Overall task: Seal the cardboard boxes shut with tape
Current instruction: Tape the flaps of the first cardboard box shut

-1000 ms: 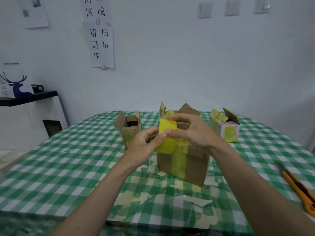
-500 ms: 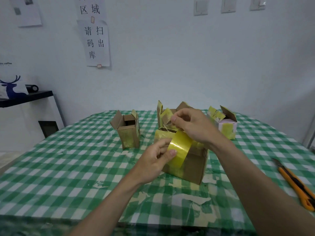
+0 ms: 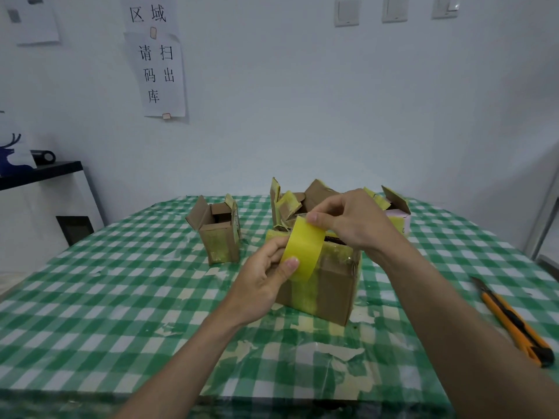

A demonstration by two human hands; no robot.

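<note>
A yellow tape roll is held in front of a closed brown cardboard box with yellow tape strips on its front. My left hand grips the roll from the left, thumb on its outer face. My right hand pinches the roll's upper edge with thumb and forefinger. A small box with open flaps stands to the left. Another open box stands behind, and a pink-sided open box shows behind my right wrist.
An orange utility knife lies on the green checked tablecloth at the right. Torn tape scraps stick to the cloth near the table's front edge. A dark shelf stands at the left wall.
The roll has turned from facing me flat to a tilted position lower down. My left hand shifted down and closer; my right hand stays at the roll's top edge.
</note>
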